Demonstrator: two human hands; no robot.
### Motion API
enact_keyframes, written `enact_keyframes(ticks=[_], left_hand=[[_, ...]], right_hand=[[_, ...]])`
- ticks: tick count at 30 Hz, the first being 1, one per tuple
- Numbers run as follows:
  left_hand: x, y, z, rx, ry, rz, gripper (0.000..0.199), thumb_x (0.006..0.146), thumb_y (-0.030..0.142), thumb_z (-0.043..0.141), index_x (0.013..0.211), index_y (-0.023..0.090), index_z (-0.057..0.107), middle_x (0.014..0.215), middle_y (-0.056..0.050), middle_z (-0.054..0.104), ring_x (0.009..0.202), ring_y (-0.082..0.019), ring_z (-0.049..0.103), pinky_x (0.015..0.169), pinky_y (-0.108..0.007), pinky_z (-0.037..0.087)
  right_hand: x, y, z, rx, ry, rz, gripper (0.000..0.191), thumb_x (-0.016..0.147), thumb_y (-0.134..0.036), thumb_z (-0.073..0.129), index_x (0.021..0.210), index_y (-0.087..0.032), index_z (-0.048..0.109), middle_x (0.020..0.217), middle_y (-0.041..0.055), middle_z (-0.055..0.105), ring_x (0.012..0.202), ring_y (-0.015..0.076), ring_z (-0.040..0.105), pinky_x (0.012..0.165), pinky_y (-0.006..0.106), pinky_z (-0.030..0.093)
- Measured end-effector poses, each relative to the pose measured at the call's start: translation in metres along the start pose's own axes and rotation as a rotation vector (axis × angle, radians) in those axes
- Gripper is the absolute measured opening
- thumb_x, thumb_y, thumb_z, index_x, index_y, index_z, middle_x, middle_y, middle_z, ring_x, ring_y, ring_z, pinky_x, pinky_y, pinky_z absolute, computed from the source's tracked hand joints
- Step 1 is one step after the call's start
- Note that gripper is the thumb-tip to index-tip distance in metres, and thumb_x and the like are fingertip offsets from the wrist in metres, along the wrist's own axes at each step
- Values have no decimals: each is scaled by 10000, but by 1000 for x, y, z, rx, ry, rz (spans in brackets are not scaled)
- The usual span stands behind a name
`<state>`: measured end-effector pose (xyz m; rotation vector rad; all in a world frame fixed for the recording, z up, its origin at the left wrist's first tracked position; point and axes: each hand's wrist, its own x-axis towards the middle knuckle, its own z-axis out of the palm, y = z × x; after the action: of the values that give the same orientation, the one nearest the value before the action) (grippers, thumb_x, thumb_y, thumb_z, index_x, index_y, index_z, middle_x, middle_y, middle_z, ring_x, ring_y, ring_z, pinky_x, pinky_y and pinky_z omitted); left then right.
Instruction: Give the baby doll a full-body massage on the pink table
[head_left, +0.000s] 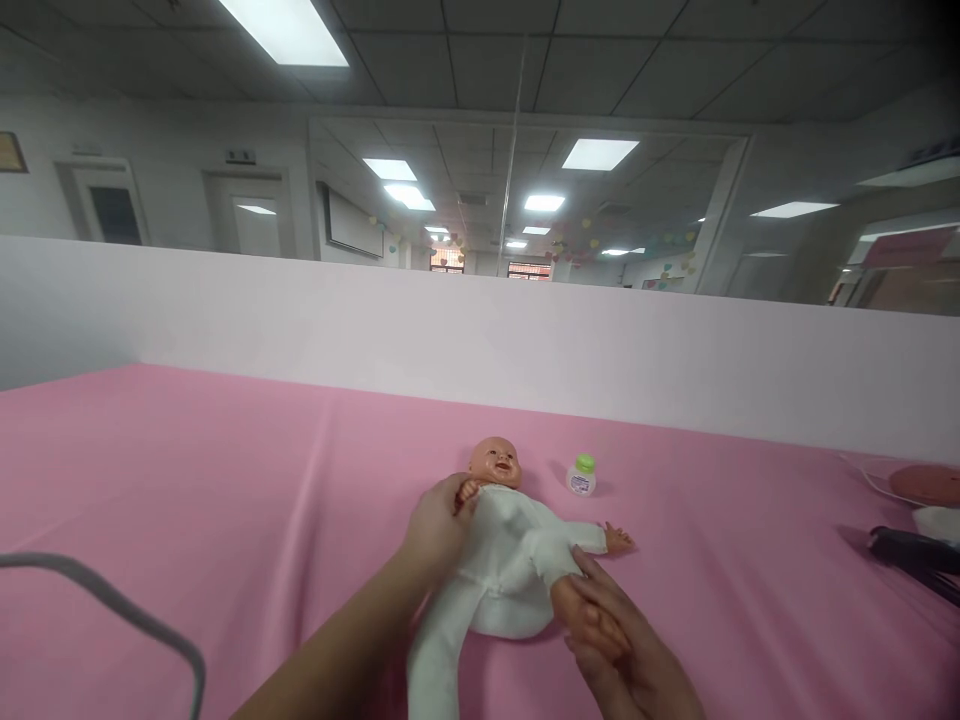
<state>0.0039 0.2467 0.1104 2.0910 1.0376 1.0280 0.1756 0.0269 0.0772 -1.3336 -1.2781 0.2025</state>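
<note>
A baby doll in a white cloth body lies face up on the pink sheet, its head toward the far side. My left hand is closed around the doll's small hand and arm beside its neck. Around the doll's bent leg, near the foot, my right hand is wrapped with its thumb below. The doll's other arm stretches out to the right, and its other leg reaches toward me. A small clear bottle with a green cap stands upright to the right of the doll's head.
A white partition borders the far side, with windows beyond it. At the right edge lie a black object and a pinkish item, partly out of view. A grey cable or tube curves in at the left.
</note>
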Motion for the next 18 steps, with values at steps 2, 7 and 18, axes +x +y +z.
enact_keyframes(ticks=[2,7,18], left_hand=[[-7,3,11,78,-64,97,306,977,341,534,1214,254,707,1198,-92,763,1096,-287,695,930,-394,512],[-20,0,17,277,-209,320,346,979,228,517,1283,241,682,1365,-94,695,1325,-290,584,1141,-461,429],[-16,-12,5,126,-118,183,385,988,316,530,1345,245,653,1351,-98,703,1222,-295,651,1026,-419,502]], right_hand=[[14,0,5,-12,-69,48,518,969,-470,661,1433,-245,615,1497,119,606,1386,287,581,1045,346,574],[33,-1,16,-74,-176,48,498,990,-466,626,1425,-222,622,1458,127,637,1322,271,637,1042,346,577],[14,4,19,-127,-123,-7,469,998,-456,607,1412,-237,623,1548,129,552,1397,292,569,1075,372,552]])
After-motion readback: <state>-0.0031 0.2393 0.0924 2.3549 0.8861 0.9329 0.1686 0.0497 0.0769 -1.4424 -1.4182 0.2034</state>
